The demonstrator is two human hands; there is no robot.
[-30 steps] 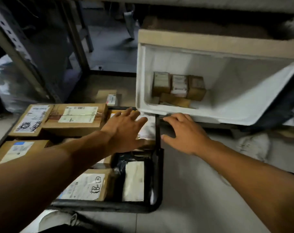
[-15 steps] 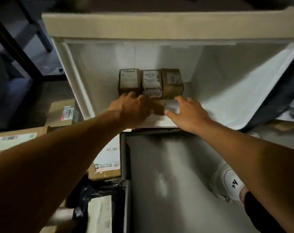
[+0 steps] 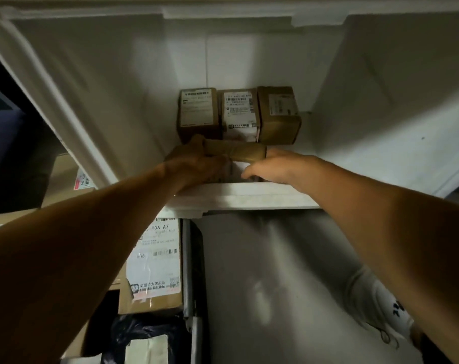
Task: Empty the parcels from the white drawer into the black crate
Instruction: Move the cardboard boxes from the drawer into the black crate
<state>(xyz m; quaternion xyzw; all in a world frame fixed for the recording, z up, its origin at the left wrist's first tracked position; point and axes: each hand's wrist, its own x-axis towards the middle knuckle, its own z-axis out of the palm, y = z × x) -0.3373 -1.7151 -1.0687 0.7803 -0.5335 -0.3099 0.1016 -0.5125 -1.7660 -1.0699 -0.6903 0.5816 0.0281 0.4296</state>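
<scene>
Gripping a flat brown parcel [image 3: 236,151] at frame centre, left hand [image 3: 196,164] and right hand [image 3: 273,166] close on its ends just inside the white drawer [image 3: 249,198]. Likely next: lift it over the rim toward the black crate [image 3: 187,271], lower left. Fingertips hidden; three parcels [image 3: 238,114] wait behind.

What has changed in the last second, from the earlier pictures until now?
Both hands went forward from above the black crate into the white drawer. The left hand and the right hand now grip a flat brown parcel at its two ends; before, they held nothing. The three upright parcels at the back stayed in their row.
</scene>
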